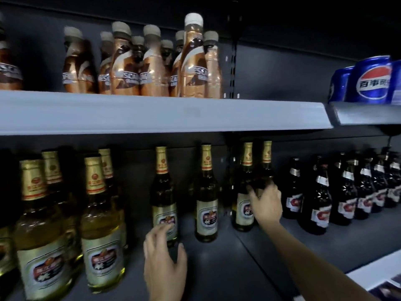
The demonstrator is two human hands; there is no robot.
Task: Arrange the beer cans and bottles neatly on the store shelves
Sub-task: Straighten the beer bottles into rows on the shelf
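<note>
Coffee bottles (130, 68) on upper shelf (152, 114); beer bottles (102, 224) below; cans (368, 81) upper right.

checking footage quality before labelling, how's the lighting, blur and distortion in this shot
Head view: dim overall, upper right corner nearly black; coffee bottles on the upper shelf smeared by motion blur; wide-angle lens bows that shelf edge; dark bottles lose detail in shadow; soft glare on the near gold-label bottle.
</note>
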